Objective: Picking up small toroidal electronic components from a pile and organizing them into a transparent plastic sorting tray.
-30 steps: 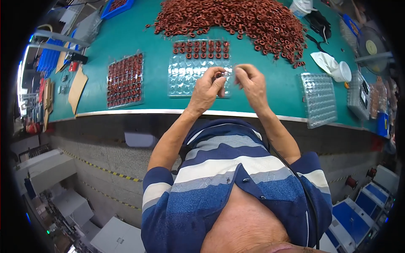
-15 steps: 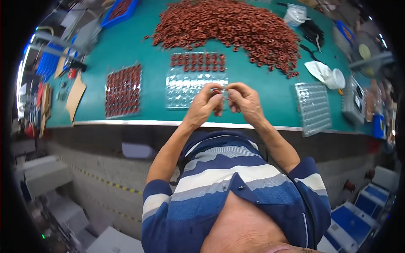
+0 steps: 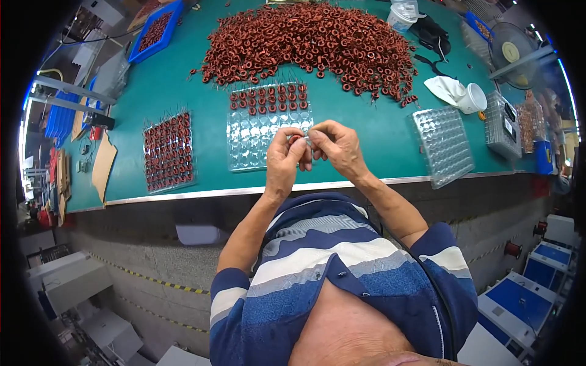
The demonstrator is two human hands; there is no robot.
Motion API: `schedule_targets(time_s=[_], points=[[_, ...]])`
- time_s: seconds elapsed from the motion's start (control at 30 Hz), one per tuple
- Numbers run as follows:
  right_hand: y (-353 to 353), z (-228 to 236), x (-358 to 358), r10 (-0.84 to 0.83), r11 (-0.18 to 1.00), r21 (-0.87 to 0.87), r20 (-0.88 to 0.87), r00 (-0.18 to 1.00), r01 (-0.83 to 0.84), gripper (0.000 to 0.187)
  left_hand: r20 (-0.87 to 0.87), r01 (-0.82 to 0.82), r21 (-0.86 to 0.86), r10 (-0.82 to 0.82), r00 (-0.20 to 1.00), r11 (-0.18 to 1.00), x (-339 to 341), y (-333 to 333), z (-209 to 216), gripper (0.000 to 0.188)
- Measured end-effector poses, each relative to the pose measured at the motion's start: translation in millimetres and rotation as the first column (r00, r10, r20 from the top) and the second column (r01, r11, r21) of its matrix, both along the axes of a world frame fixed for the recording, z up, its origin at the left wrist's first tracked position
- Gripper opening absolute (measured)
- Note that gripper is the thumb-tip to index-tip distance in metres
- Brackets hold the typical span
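My left hand (image 3: 282, 160) is closed around a small red-brown wire-wound ring coil (image 3: 295, 139), which shows between thumb and curled fingers. Thumb and forefinger of my right hand (image 3: 343, 152) are pinched together right beside the coil; whatever lies between those fingertips is too small to make out. Both hands meet over the near right corner of a clear plastic tray (image 3: 239, 160). Rows of similar coils (image 3: 268, 97) sit in the far part of that tray, their wire leads pointing up, while its nearer pockets hold none.
A large heap of coils (image 3: 317, 49) covers the back of the green table. At left lies a filled coil tray (image 3: 168, 155); a blue bin (image 3: 157, 33) stands behind it. Bare clear trays (image 3: 445, 149), a white cup (image 3: 473, 99) and a fan (image 3: 510, 53) are at right.
The whole view has shifted slightly, so the table things appear moved. My right fingertips have drawn in closer to the coil; my left hand keeps holding it.
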State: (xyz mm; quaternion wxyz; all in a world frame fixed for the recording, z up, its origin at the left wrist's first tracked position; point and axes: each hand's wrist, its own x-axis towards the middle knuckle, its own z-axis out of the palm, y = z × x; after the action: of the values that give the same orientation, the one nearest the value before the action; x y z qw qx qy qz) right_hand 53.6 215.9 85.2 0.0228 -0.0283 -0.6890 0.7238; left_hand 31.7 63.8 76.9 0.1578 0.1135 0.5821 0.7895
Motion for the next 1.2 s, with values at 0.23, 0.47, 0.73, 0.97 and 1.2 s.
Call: schedule_targets(time_s=[0.23,0.47,0.73,0.97,1.2], points=[[14,-3,1,-0.064,0.997,-0.029,0.092,0.994,0.067,0.025,0.009,-0.089,0.043,0.089,0.996,0.995,-16,-4,-2,0.011],[2,-3,-1,0.056,0.978,-0.208,0.165,0.985,-0.021,0.023,-0.236,0.033,-0.364,-0.127,0.963,0.931,-21,-7,2,0.018],[12,-1,-4,0.227,0.874,-0.480,0.262,0.938,-0.078,0.022,-0.341,0.161,-0.759,-0.596,0.727,0.631,-36,-28,47,0.025],[7,7,0,0.095,0.989,-0.127,0.198,0.976,-0.071,0.021,-0.432,-0.023,-0.833,-0.623,0.652,0.553,-30,-26,43,0.028],[3,25,7,-0.010,0.989,-0.144,0.080,0.997,0.022,0.022,-0.176,0.232,-0.139,-0.255,0.951,0.963,-10,-19,23,0.029]])
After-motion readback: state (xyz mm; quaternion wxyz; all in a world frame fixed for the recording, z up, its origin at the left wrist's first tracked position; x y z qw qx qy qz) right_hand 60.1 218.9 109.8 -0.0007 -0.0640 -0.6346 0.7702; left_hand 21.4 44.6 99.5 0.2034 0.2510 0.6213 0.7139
